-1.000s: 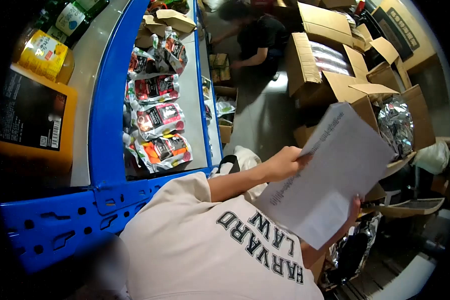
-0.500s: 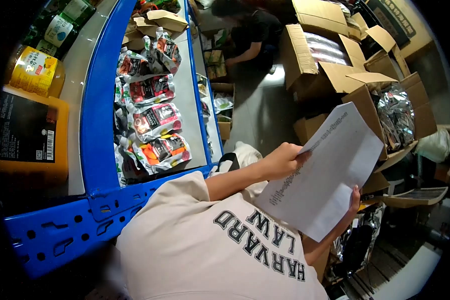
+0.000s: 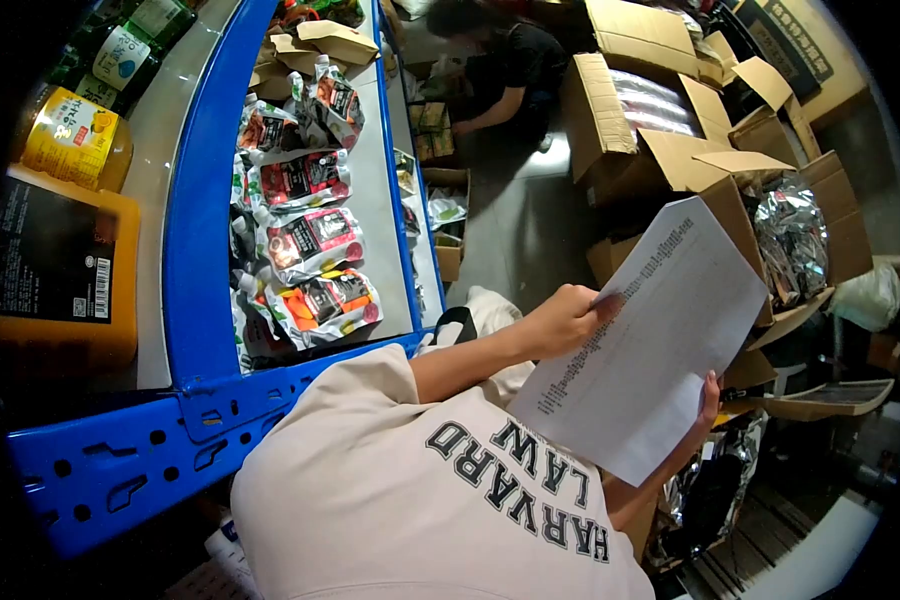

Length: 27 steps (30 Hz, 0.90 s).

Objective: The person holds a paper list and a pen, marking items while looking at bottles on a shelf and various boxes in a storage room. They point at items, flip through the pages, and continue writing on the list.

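A printed sheet of paper with lines of small text is held out in front of my chest, tilted. My left hand is closed on its left edge, with fingers curled over the print. At the lower right edge, my right hand grips the sheet. Most of that hand is hidden behind the paper, and only fingertips and part of the side show. To the left of my left arm, several spouted pouches lie in rows on a shelf with a blue frame.
Bottles and a large orange jug stand on the near-left shelf. Open cardboard boxes with silvery packs are stacked on the right. A person in dark clothes crouches in the aisle, reaching toward low boxes.
The paper has tilted slightly, so more of its printed text shows. Both hands keep their grip at nearly the same places. The crouching person has shifted a little.
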Each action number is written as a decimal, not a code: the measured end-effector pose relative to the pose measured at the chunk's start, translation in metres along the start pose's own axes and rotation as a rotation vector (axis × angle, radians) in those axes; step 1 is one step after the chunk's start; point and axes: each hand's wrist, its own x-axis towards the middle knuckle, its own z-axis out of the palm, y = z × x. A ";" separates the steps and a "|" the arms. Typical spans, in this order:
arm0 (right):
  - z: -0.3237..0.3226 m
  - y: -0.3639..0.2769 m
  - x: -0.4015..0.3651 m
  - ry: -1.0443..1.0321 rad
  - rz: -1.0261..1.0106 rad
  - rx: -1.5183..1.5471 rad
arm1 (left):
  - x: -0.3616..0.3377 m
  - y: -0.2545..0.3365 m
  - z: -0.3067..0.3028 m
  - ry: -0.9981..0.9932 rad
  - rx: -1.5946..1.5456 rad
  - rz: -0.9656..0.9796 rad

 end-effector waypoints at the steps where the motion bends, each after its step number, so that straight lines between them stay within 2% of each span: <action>1: 0.000 0.001 0.001 0.001 0.005 0.003 | 0.000 0.000 0.001 0.009 -0.007 0.007; 15: -0.004 0.004 0.003 0.023 0.022 -0.020 | -0.001 0.001 0.001 0.009 -0.013 0.033; 27: -0.012 0.005 0.007 -0.064 0.011 -0.014 | -0.003 0.002 0.003 -0.006 -0.014 -0.035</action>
